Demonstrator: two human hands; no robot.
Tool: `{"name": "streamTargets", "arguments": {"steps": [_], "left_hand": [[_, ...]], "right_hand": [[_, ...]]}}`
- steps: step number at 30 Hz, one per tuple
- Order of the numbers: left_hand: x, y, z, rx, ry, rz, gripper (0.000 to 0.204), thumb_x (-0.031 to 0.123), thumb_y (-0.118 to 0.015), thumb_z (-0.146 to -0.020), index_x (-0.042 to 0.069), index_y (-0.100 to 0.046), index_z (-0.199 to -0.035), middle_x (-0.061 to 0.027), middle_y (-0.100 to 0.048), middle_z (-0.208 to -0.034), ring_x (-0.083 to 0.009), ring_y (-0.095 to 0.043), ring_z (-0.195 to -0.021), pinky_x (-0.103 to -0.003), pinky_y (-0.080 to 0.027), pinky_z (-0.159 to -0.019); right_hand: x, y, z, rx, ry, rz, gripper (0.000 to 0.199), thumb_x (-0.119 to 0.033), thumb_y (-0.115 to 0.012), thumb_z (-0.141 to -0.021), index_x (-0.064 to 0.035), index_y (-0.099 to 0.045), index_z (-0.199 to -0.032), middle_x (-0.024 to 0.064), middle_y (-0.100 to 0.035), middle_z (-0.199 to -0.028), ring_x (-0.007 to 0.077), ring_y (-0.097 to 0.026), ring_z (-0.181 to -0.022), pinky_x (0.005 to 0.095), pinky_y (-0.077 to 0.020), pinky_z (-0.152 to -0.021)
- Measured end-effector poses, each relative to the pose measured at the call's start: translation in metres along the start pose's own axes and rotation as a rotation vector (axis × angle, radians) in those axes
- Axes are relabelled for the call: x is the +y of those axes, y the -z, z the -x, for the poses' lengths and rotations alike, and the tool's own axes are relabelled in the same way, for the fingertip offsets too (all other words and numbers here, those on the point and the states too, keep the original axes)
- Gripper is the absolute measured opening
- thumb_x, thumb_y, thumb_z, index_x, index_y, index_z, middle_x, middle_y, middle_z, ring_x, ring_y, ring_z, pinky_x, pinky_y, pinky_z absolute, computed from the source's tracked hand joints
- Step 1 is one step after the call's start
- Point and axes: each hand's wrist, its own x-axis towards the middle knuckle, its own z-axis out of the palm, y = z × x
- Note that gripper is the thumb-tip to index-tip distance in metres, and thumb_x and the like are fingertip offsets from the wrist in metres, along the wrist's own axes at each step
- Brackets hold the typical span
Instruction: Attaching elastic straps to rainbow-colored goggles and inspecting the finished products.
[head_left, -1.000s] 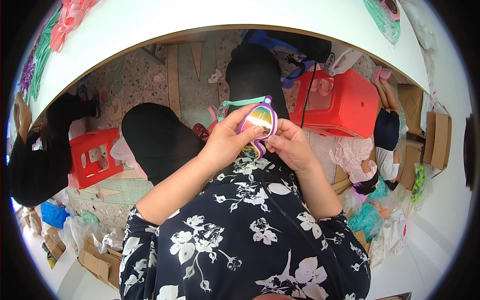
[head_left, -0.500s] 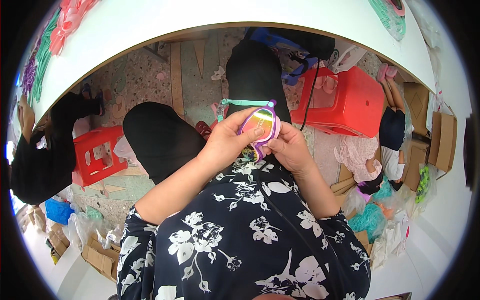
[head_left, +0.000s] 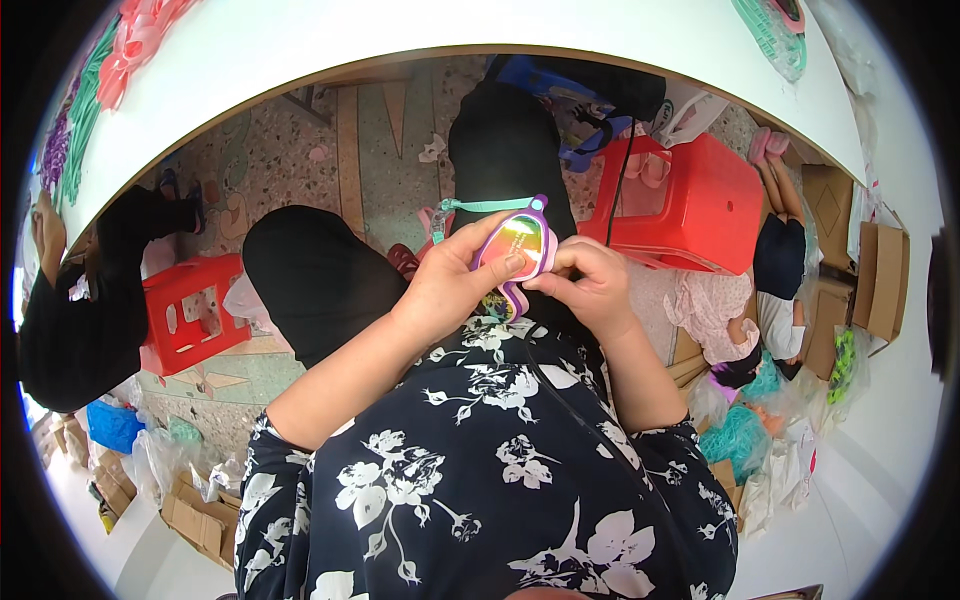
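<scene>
In my head view, the purple goggles sit at mid-frame, just above center. I see the left hand closed on them, thumb over 1 lens. The right hand has 2 fingers nearly pinched at their right edge; I cannot tell whether they grip. The white counter spans the top.

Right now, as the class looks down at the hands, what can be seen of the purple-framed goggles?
The goggles have a glossy, plastic-looking purple frame, a mirrored orange, yellow and green lens, and a pale pink edge. A turquoise strap runs left from the top joint toward a clear-looking clip. The lens faces upward above the person's lap. The left hand grips them, thumb on the lens; the right hand is at the right edge, its contact unclear. The other eyepiece is mostly hidden.
</scene>
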Motion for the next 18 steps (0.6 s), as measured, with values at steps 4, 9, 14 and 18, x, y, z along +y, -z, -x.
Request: {"name": "streamTargets", "arguments": {"steps": [4, 9, 14, 18], "left_hand": [[-0.001, 0.002, -0.002, -0.007, 0.004, 0.04, 0.05, 0.009, -0.067, -0.096, 0.001, -0.051, -0.143, -0.0066, -0.066, -0.12, -0.0096, -0.062, -0.104, -0.027, -0.054, -0.087], [0.002, 0.004, -0.002, -0.01, 0.003, 0.133, 0.051, 0.008, -0.067, -0.096, 0.002, -0.05, -0.144, -0.0065, -0.066, -0.121, -0.0105, -0.062, -0.106, -0.027, -0.054, -0.088], [0.0, 0.001, -0.003, 0.016, -0.022, 0.069, 0.053, 0.007, -0.067, -0.096, 0.002, -0.049, -0.145, -0.0068, -0.065, -0.122, -0.0114, -0.062, -0.108, -0.027, -0.053, -0.091], [0.004, -0.004, -0.005, 0.028, 0.009, 0.084, 0.054, 0.007, -0.068, -0.095, 0.003, -0.049, -0.145, -0.0071, -0.064, -0.123, -0.0115, -0.062, -0.108, -0.027, -0.053, -0.092]], "right_hand": [[-0.011, 0.005, -0.022, 0.184, 0.416, 0.284, 0.036, -0.014, -0.093, -0.064, -0.0046, -0.064, -0.084, 0.0051, -0.06, -0.076, 0.0095, -0.05, -0.055, 0.0244, -0.0387, -0.049], [-0.012, 0.0, -0.027, 0.104, 0.428, 0.261, 0.034, -0.012, -0.092, -0.068, -0.0047, -0.064, -0.086, 0.0018, -0.06, -0.076, 0.0083, -0.053, -0.059, 0.0242, -0.0405, -0.049], [-0.019, -0.01, -0.007, 0.035, -0.364, -0.557, 0.035, 0.0, -0.085, -0.075, -0.0031, -0.061, -0.1, 0.0001, -0.064, -0.083, 0.0059, -0.055, -0.065, 0.0214, -0.0446, -0.059], [-0.014, -0.009, -0.005, 0.154, -0.432, -0.695, 0.024, 0.0, -0.076, -0.085, -0.0014, -0.06, -0.103, 0.0008, -0.062, -0.086, 0.005, -0.053, -0.07, 0.0194, -0.0431, -0.062]]}}
